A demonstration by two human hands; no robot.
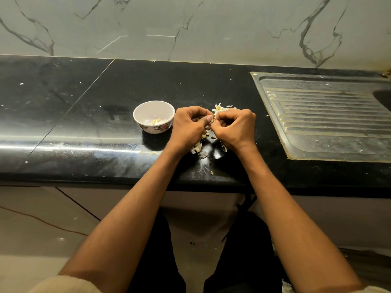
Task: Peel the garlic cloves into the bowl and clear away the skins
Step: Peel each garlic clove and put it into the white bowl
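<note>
A small white bowl [153, 116] with a flower pattern stands on the black counter; a few peeled garlic cloves [156, 121] lie in its bottom. Just right of it my left hand [189, 127] and my right hand [236, 127] meet fingertip to fingertip, pinching a small garlic clove [213, 119] that is mostly hidden between thumbs and fingers. Garlic pieces and papery skins [220, 108] lie behind the hands, and more cloves and skins [197, 147] lie under and between the wrists.
The black stone counter [84, 115] runs left to right, with a marble wall behind. A steel sink drainboard [330, 119] fills the right side, its basin at the far right edge. A stray skin flake [211, 172] lies near the counter's front edge.
</note>
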